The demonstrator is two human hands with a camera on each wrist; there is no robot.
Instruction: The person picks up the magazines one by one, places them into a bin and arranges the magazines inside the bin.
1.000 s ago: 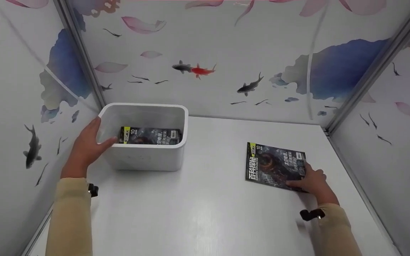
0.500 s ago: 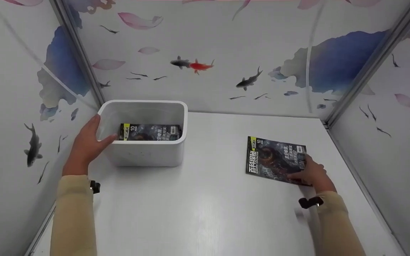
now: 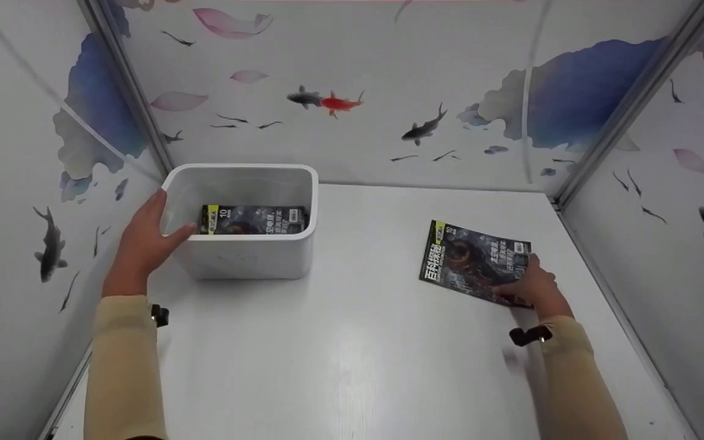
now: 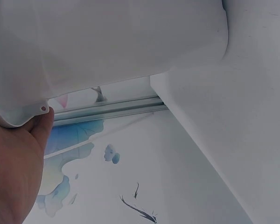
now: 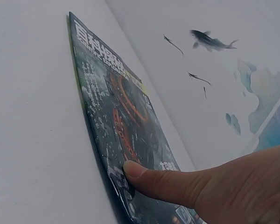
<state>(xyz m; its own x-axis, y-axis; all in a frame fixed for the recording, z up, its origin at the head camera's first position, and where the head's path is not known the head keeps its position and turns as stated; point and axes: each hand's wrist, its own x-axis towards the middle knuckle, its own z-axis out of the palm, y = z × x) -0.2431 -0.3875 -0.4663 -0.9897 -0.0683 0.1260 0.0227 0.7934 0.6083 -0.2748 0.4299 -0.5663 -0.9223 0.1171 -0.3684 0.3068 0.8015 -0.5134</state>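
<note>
At the left of the head view, my left hand [image 3: 141, 241] holds the near-left rim of a white plastic bin [image 3: 248, 260], its thumb lying at the rim. In the left wrist view the same hand [image 4: 14, 172] grips the rim beside a small holed tab. A dark magazine [image 3: 254, 221] with a yellow corner shows inside the bin. On the right, my right hand [image 3: 538, 287] pinches the lower right edge of a similar magazine [image 3: 471, 260]. The right wrist view shows the thumb [image 5: 163, 184] pressing on its cover; the other fingers are mostly hidden.
Both magazine and bin are over a white table [image 3: 340, 342]. White panels printed with fish and petals enclose it at the back and both sides, joined by grey metal corner posts [image 3: 135, 91]. The bin stands close to the back left corner.
The head view has tilted slightly down. In my right hand the magazine has turned a little clockwise and shifted slightly away from me. My left hand stays on the bin.
</note>
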